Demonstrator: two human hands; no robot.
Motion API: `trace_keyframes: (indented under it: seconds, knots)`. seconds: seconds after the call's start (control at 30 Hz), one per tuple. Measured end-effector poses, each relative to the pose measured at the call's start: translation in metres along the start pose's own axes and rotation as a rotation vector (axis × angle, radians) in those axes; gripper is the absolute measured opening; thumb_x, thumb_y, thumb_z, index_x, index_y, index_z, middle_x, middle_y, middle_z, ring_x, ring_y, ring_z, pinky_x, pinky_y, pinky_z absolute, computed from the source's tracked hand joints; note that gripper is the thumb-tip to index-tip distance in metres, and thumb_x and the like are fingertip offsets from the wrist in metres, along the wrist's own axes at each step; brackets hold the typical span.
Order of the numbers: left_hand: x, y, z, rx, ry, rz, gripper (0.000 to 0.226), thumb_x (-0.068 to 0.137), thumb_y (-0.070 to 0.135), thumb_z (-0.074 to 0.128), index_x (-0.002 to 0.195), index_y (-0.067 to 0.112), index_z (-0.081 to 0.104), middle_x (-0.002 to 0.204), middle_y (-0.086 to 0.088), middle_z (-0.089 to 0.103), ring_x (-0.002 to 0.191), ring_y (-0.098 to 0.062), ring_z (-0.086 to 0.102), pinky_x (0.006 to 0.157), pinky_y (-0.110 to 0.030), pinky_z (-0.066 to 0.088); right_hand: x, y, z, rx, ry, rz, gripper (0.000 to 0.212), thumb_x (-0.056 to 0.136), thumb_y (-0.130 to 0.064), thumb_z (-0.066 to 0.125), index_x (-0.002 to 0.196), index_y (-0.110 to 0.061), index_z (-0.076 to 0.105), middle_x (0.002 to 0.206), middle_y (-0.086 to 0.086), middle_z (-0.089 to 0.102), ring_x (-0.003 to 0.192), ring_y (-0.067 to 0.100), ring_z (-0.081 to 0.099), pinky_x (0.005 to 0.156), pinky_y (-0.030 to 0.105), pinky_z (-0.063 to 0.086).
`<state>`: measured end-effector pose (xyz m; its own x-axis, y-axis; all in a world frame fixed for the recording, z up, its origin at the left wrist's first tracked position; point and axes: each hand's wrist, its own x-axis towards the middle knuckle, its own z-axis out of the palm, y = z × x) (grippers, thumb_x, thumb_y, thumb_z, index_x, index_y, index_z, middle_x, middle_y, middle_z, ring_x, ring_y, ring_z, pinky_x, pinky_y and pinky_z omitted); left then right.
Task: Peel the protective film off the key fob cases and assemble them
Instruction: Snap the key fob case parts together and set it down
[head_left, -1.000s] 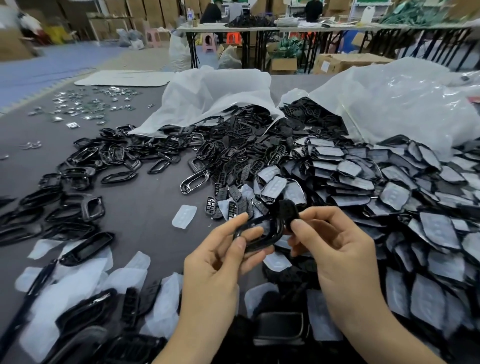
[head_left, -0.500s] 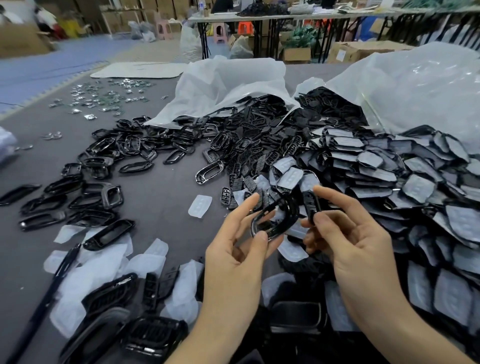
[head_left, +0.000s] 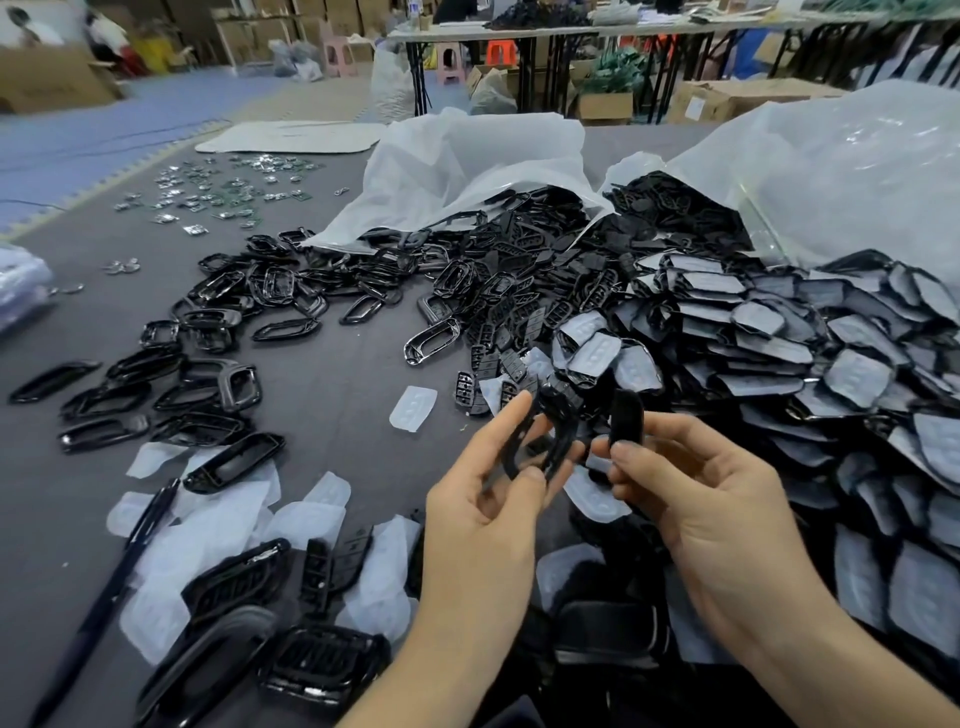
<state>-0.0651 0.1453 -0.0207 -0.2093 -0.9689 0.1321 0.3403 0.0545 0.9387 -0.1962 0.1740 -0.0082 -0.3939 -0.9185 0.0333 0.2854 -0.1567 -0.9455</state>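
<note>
My left hand pinches a glossy black key fob frame, a hollow ring held on edge above the grey table. My right hand pinches a small black button pad upright between thumb and forefinger, a little to the right of the frame and apart from it. A heap of film-covered case backs fills the right side. Peeled clear films lie at the lower left among loose frames.
Loose black frames spread over the left of the table. Two white plastic bags spill parts at the back. Small metal and circuit pieces lie far left. A black pen lies at lower left. Several assembled cases sit near me.
The two hands have drawn apart: the button pad in my right hand has come away from the frame in my left. The view has shifted, so the table appears further right.
</note>
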Motion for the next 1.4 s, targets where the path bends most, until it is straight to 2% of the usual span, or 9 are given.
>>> trace_keyframes:
  seconds: [0.13,0.27,0.4,0.53,0.77,0.87,1.07,1.23,1.4]
  knots:
    - [-0.001,-0.001,-0.001,0.155,-0.038,-0.046,0.043,0.086,0.009,0.060,0.119,0.036,0.065,0.103,0.011,0.070,0.101,-0.005,0.062,0.098,-0.030,0.048,0.000,-0.001,-0.002,-0.122,0.017,-0.068,0.013,0.066,-0.014,0.074,0.074,-0.024,0.076,0.064,0.002,0.069,0.058,0.007,0.061,0.059,0.014,0.050]
    - [-0.003,0.000,0.005,0.140,-0.094,-0.019,0.040,0.086,0.003,0.061,0.112,0.033,0.070,0.099,0.010,0.071,0.095,-0.007,0.065,0.092,-0.027,0.050,-0.002,-0.004,-0.004,-0.618,0.014,-0.447,0.030,0.074,0.004,0.074,0.078,-0.025,0.075,0.077,-0.004,0.069,0.074,0.009,0.066,0.068,0.015,0.049]
    - [-0.002,0.002,0.005,0.213,-0.051,0.100,0.026,0.085,-0.002,0.066,0.088,0.022,0.074,0.073,0.012,0.068,0.075,0.000,0.064,0.082,-0.026,0.056,-0.002,-0.006,-0.006,-0.881,-0.035,-0.752,0.018,0.074,0.008,0.076,0.083,-0.008,0.074,0.084,-0.002,0.064,0.078,0.006,0.062,0.070,0.012,0.047]
    - [-0.002,0.003,0.003,0.234,-0.022,0.158,0.027,0.083,0.000,0.069,0.081,0.026,0.072,0.096,0.010,0.074,0.098,-0.005,0.068,0.082,-0.018,0.052,-0.004,-0.005,-0.006,-0.730,-0.059,-0.660,0.025,0.075,-0.002,0.071,0.092,-0.019,0.067,0.088,-0.010,0.067,0.082,0.010,0.066,0.073,0.020,0.052]
    - [-0.004,0.006,0.003,0.264,0.044,0.256,0.022,0.080,-0.001,0.072,0.083,0.021,0.070,0.097,0.013,0.074,0.095,-0.001,0.068,0.076,-0.010,0.050,-0.006,-0.002,-0.003,-0.547,-0.081,-0.573,0.048,0.076,-0.010,0.071,0.103,-0.042,0.048,0.096,-0.013,0.067,0.086,0.008,0.069,0.075,0.015,0.051]
    - [-0.003,0.008,0.002,0.269,0.055,0.269,0.024,0.080,-0.002,0.071,0.088,0.021,0.069,0.096,0.013,0.073,0.094,-0.001,0.068,0.076,-0.010,0.050,-0.006,-0.001,-0.003,-0.559,-0.079,-0.593,0.041,0.080,-0.012,0.074,0.103,-0.038,0.052,0.095,-0.012,0.067,0.085,0.008,0.069,0.076,0.016,0.052]
    - [-0.002,0.008,0.001,0.287,0.048,0.233,0.031,0.082,0.006,0.071,0.096,0.033,0.067,0.093,0.009,0.073,0.090,-0.007,0.069,0.078,-0.020,0.053,-0.002,-0.003,-0.006,-0.687,-0.080,-0.729,0.012,0.081,-0.001,0.071,0.089,-0.011,0.070,0.089,-0.005,0.067,0.084,0.013,0.066,0.073,0.022,0.052]
    - [-0.003,0.008,0.003,0.182,0.040,0.156,0.024,0.089,0.007,0.063,0.100,0.027,0.071,0.093,0.007,0.075,0.083,-0.006,0.070,0.075,-0.014,0.053,-0.003,-0.007,-0.006,-0.628,-0.079,-0.678,0.017,0.083,-0.009,0.070,0.092,-0.023,0.067,0.090,-0.012,0.069,0.082,0.008,0.068,0.074,0.016,0.052]
    - [0.000,0.009,0.006,0.005,0.009,0.072,0.021,0.090,0.015,0.052,0.100,0.013,0.070,0.093,-0.002,0.076,0.088,-0.008,0.071,0.076,-0.013,0.053,-0.003,-0.007,-0.005,-0.482,-0.028,-0.533,0.018,0.083,-0.009,0.067,0.087,-0.026,0.065,0.082,-0.004,0.070,0.070,0.011,0.069,0.067,0.014,0.052]
